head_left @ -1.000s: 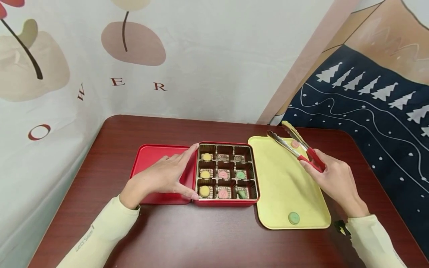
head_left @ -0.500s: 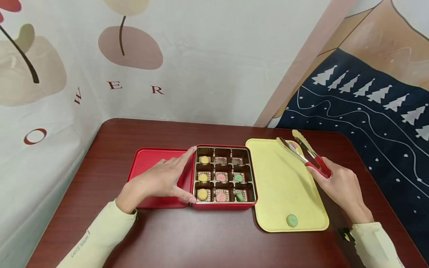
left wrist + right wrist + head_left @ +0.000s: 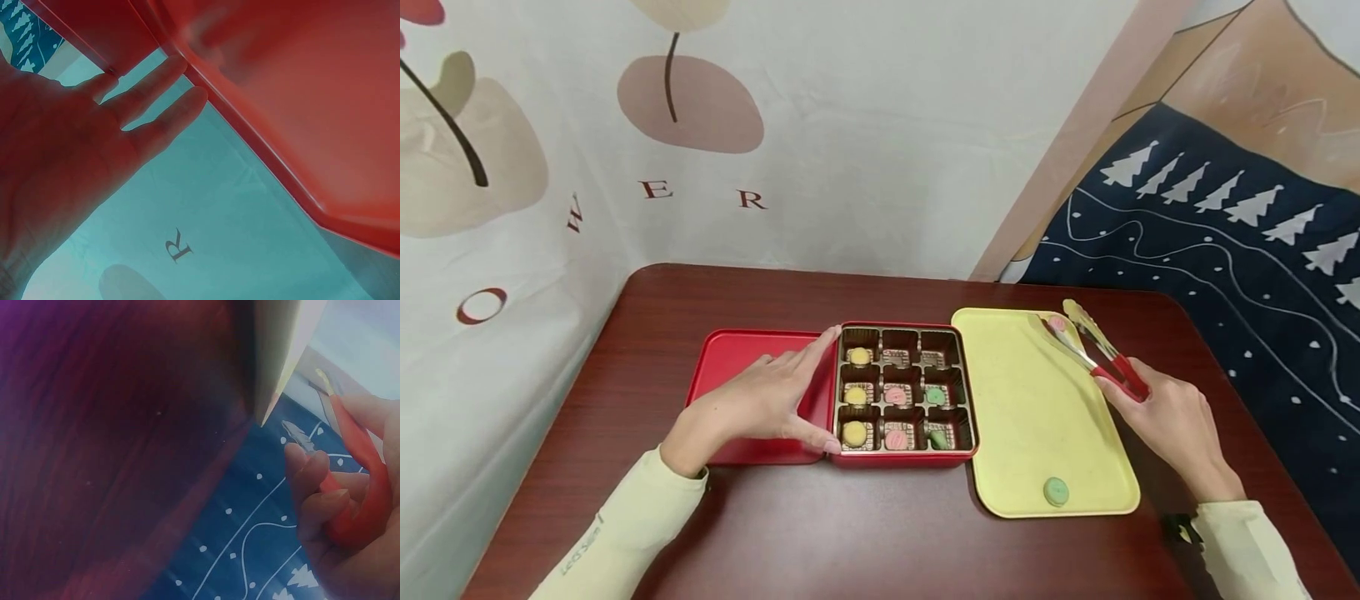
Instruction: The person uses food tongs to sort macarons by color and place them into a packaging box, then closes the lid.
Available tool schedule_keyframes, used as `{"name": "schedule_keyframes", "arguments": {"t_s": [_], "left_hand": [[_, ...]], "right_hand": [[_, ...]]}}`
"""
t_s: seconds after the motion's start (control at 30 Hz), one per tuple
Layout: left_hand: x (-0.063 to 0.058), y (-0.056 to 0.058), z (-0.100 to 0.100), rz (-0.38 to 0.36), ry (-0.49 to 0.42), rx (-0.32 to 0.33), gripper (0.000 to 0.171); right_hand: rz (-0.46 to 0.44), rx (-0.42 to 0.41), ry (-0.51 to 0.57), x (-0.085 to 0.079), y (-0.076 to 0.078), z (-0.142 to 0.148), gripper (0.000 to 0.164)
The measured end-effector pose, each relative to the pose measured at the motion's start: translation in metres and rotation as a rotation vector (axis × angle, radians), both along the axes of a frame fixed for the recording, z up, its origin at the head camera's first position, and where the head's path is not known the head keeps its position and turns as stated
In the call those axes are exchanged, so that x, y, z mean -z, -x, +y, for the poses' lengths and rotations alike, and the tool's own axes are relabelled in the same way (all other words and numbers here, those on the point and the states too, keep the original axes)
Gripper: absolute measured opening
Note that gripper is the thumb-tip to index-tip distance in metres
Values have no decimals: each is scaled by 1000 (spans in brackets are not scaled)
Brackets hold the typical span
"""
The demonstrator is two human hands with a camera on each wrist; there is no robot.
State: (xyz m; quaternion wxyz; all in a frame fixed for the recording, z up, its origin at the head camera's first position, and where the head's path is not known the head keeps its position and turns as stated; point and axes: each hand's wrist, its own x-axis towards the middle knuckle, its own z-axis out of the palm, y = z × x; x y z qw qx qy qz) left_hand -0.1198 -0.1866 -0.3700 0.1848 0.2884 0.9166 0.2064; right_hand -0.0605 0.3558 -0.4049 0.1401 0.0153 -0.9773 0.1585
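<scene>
My left hand (image 3: 756, 408) spans the left side of a red tin box (image 3: 904, 457), index finger near the back corner and thumb at the front corner. The box's divided insert holds small macarons: three yellow (image 3: 854, 433) in the left column, two pink (image 3: 896, 396) in the middle and two green (image 3: 936, 396) on the right, the front green one tilted. My right hand (image 3: 1172, 421) grips red-handled tongs (image 3: 1123, 379). Their spread tips stand either side of a pink macaron (image 3: 1057, 323) at the far end of the yellow tray (image 3: 1030, 417).
A red lid (image 3: 737, 354) lies left of the box, partly under the left hand. One green macaron (image 3: 1056, 492) sits near the tray's front edge. Cloth backdrops (image 3: 880, 167) rise behind the dark wooden table (image 3: 865, 533). A small dark object (image 3: 1182, 528) is by the right sleeve.
The tongs have moved right, from left of the pink macaron to around it. My left hand has stayed at the box; the head view has shifted slightly.
</scene>
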Motion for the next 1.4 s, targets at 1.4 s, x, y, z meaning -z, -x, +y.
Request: {"name": "schedule_keyframes", "arguments": {"t_s": [1.4], "left_hand": [[1,1,0,-11,3,-6,151]], "right_hand": [[7,-64,-34,12,-1,-2,50]]}}
